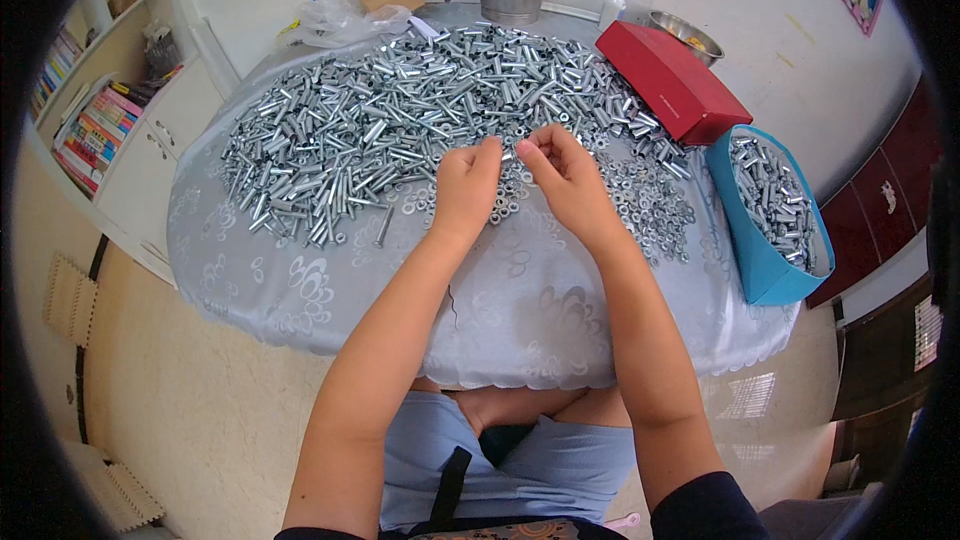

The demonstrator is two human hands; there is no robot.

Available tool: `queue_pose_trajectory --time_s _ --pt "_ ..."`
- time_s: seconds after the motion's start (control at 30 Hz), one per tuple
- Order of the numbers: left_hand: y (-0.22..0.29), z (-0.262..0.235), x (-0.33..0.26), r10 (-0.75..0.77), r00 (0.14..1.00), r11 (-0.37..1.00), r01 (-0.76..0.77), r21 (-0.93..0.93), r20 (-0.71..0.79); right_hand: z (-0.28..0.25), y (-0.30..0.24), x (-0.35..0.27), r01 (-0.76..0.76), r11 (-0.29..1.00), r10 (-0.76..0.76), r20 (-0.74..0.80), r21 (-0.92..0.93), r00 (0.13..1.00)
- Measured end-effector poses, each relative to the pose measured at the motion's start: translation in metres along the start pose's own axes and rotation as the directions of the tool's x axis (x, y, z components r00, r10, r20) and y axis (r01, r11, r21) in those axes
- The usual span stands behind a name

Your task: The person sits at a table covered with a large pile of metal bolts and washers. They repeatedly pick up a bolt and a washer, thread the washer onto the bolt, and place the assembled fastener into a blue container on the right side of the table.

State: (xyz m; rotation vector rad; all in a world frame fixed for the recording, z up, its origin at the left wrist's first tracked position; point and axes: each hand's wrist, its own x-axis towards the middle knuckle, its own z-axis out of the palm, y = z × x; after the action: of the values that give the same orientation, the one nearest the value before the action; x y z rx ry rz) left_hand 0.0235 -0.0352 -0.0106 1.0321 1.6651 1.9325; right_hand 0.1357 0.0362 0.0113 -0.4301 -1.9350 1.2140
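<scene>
Reaching up from the lower edge of the frame, both forearms meet at the middle of the round table [520, 320], which is draped in a pale patterned cloth. The left hand [468, 185] is curled, its fingertips pinched together on something too small to make out. The right hand [565, 175] faces it, fingers likewise pinched on a small piece; the two hands nearly touch at the fingertips. Just beyond them spreads a large heap of metal sleeves and bolts [400, 120], with a scatter of washers and nuts [650, 200] to the right. At the right of the frame a blue box [765, 260] holds more metal sleeves. A closed red box [670, 80] lies above it.
</scene>
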Motion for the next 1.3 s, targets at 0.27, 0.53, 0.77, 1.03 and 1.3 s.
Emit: queue_pose_trajectory --time_s 0.27,0.53,0.77,1.03,1.3 --pt "-0.001 0.0 -0.001 0.125 0.992 0.985 -0.122 0.124 -0.016 -0.004 0.005 0.0 -0.175 0.983 0.164 0.168 0.057 0.972" --pt "0.01 0.002 -0.008 0.362 0.932 0.823 -0.319 0.469 -0.001 -0.011 -0.001 0.0 -0.368 0.93 0.361 0.214 -0.007 0.908" --pt "0.01 0.001 -0.01 0.342 0.94 0.838 -0.306 0.452 0.002 -0.014 -0.013 0.0 -0.541 0.833 0.485 0.319 0.115 0.814" --pt "0.011 0.0 -0.009 0.287 0.958 0.901 -0.262 0.345 -0.021 -0.013 -0.017 -0.001 -0.448 0.894 0.389 0.464 0.02 0.796" --pt "0.011 0.001 -0.01 0.282 0.959 0.908 -0.26 0.329 -0.019 -0.015 -0.008 -0.001 -0.497 0.843 0.385 0.413 0.207 0.826"
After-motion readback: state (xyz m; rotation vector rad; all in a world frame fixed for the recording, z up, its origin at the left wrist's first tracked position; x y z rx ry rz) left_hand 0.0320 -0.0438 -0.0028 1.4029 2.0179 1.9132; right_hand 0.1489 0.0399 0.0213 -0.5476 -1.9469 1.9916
